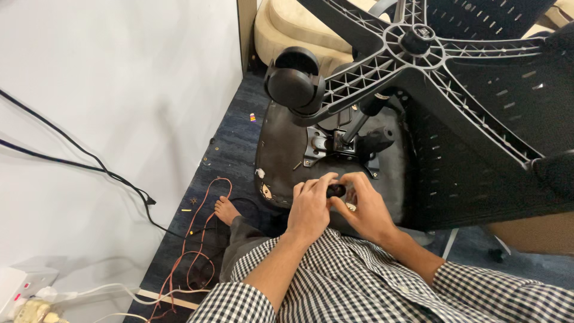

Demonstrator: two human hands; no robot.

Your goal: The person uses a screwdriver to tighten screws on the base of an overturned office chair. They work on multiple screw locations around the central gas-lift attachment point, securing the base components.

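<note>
A plain white wall [119, 90] filled the view from nine to eleven o'clock, lit evenly. Two black cables [72, 149] ran slantwise across it towards the floor. Dark blue carpet [233, 143] lay along its foot, strewn with small scraps. Loops of thin orange wire [200, 239] trailed over the carpet at seven o'clock. A white power strip [27, 293] with pale plugs sat at the eight o'clock corner. A cream upholstered sofa [299, 27] stood at twelve o'clock beside a wooden upright [246, 30].
</note>
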